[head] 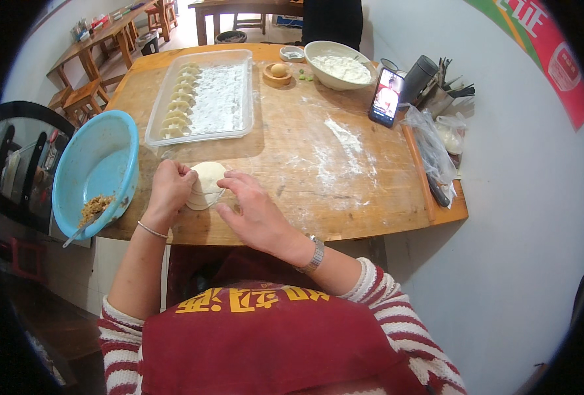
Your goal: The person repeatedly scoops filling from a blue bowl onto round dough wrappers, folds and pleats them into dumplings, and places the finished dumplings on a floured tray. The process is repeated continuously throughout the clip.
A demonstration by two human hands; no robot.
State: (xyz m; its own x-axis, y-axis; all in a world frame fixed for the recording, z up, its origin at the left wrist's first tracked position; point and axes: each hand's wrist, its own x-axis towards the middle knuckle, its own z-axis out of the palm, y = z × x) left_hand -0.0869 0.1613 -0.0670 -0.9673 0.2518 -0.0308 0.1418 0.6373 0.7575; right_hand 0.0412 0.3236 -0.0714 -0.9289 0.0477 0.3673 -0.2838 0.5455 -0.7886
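Several round dough wrappers [207,180] lie overlapping near the front edge of the wooden table. My left hand [171,185] pinches the upper left edge of a wrapper between thumb and fingers. On their right side, my right hand [252,210] has its fingers spread, the fingertips at the wrappers' edge. Beyond my hands stands a clear plastic tray [248,98] dusted with flour, with a column of folded dumplings [178,106] along its left side. A light blue basin [109,153] at the left holds some minced filling [96,205] and a spoon [77,232].
At the back are a bowl of flour [341,69], a small round wooden holder [277,76] and a small dish [292,53]. A phone [387,98] leans by a dark cylinder [419,79]. A wooden rod [418,173] and plastic bags [432,148] lie along the right edge.
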